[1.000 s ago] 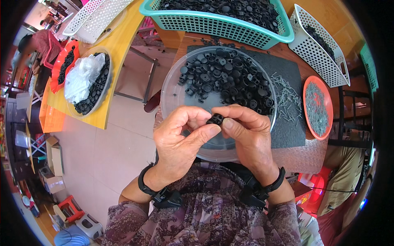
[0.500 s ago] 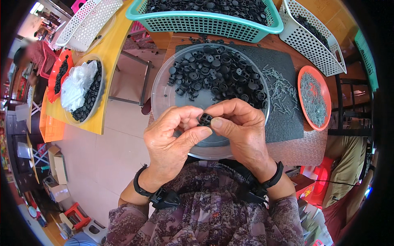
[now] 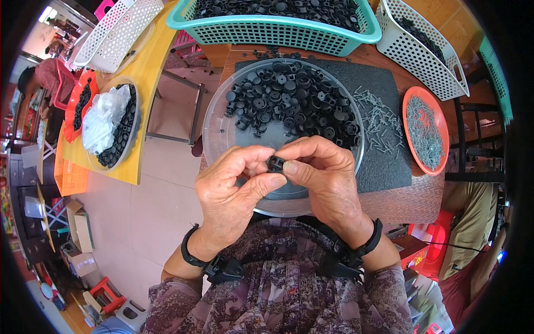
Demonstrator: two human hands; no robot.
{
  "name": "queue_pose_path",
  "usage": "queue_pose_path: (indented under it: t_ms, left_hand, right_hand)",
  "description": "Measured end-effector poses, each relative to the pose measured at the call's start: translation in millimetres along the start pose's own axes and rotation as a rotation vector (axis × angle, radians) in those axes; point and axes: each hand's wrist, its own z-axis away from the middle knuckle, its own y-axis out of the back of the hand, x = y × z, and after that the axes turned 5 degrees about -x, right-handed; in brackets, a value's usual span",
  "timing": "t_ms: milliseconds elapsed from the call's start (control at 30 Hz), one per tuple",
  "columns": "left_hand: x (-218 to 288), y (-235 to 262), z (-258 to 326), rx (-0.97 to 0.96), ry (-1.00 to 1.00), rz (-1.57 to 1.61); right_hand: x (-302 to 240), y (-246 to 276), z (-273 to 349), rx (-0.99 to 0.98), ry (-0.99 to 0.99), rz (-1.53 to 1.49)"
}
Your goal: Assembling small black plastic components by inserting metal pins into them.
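Note:
Between my two hands, over the near side of a clear round tub (image 3: 210, 114), is a small black plastic part (image 3: 275, 163) with openings in its side. My left hand (image 3: 233, 181) pinches it from the left with thumb and fingers. From the right, the thumb and forefinger of my right hand (image 3: 325, 172) press on it, and the fingertips of both hands nearly meet above it. Inside the tub lie many loose black plastic parts (image 3: 289, 92), some with round caps, heaped toward the far side. Whether a screw sits in the held part is hidden by my fingers.
The tub stands on a dark foam mat (image 3: 384, 170). Loose screws (image 3: 378, 119) lie on the mat, beside an orange dish (image 3: 410, 142) of screws. Behind are a teal basket (image 3: 272, 30) and a white basket (image 3: 445, 75). A yellow table (image 3: 130, 167) stands left; a person sits at right.
My hands stay pinched together on the black part, which has turned slightly between the fingertips. The whole view has shifted a little.

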Motion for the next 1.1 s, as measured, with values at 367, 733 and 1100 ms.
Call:
queue_pose_path:
  t_ms: [367,733,1100]
  left_hand:
    - [-0.2,1.7,-2.3,-0.028,0.054,0.092]
    - [-4.3,-0.3,-5.2,-0.056,0.049,0.255]
    - [-4.4,-1.3,-2.5,-0.043,0.062,0.347]
  right_hand:
    - [0.4,1.9,-1.2,-0.015,0.002,0.035]
    - [0.2,-4.1,-2.1,0.021,0.038,0.030]
    - [8.6,-1.5,-1.9,-0.024,0.065,-0.054]
